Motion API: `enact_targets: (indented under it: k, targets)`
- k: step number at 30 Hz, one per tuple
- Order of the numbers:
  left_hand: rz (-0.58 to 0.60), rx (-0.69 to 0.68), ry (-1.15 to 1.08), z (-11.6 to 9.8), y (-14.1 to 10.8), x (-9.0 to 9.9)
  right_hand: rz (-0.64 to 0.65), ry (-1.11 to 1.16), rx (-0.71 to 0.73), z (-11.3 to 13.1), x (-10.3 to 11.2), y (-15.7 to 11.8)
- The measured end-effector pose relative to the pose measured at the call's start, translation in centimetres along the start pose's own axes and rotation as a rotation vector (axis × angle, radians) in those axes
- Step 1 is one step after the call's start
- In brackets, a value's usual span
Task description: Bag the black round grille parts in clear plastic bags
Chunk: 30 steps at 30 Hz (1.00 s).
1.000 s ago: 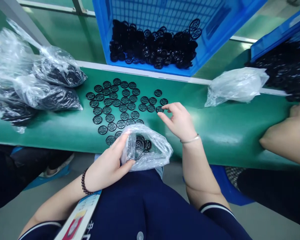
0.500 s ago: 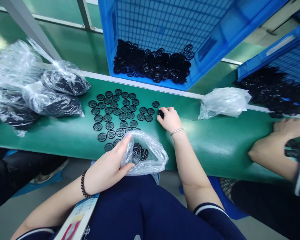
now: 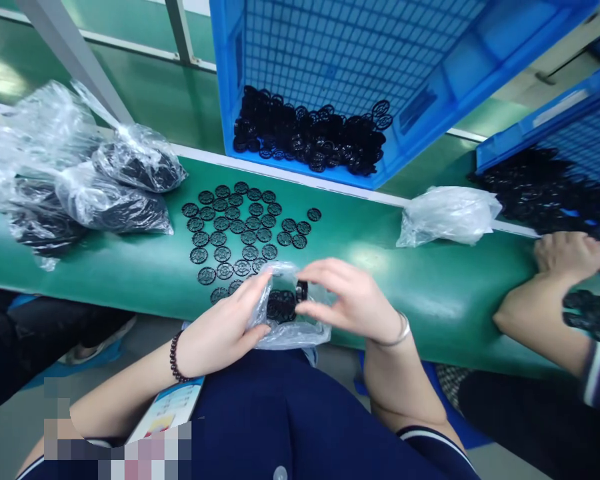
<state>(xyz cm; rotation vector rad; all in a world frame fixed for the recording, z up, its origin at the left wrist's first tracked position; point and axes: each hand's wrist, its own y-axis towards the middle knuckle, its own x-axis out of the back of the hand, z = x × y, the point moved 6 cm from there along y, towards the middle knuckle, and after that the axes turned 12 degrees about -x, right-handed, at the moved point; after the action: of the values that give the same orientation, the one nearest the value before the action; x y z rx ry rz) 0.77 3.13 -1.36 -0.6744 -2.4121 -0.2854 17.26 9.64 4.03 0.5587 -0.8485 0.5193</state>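
Note:
My left hand grips the left rim of a clear plastic bag at the table's front edge, and the bag's mouth gapes upward. Inside lie several black discs. Over the bag's right side, my right hand pinches a small stack of black discs between thumb and fingers. Many flat black spoked discs are spread on the green table behind the bag, with one apart at their right. Part of the bag's rim is hidden by my hands.
A blue crate holding black discs stands behind the table. Filled clear bags lie at left, a whitish bag at right. Another person's hand and a second blue crate are at far right.
My right hand has moved from the table toward me, over the bag, with discs in its fingers. My left hand still grips the bag. The view has shifted slightly.

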Motion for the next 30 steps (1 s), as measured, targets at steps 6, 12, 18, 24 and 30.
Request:
enact_targets:
  k: [6, 12, 18, 24, 30]
  targets:
    - [-0.005, 0.006, 0.004, -0.2, -0.6, 0.2, 0.039, 0.002, -0.278, -7.7, -1.5, 3.0]
    - [-0.001, -0.031, -0.022, -0.4, -1.0, -0.2, 0.189, -0.238, -0.258, -13.8, -5.6, 6.3]
    - [0.001, -0.024, -0.033, -0.3, -1.0, -0.3, 0.134, -0.278, -0.263, -15.7, -5.1, 7.2]
    - [0.029, -0.022, -0.038, -0.3, -0.8, -0.4, 0.070, -0.390, -0.385, -18.3, -4.9, 8.5]
    - [0.007, 0.011, -0.053, -0.3, -0.9, 0.0, 0.056, -0.156, -0.358, -14.2, -3.6, 7.0]
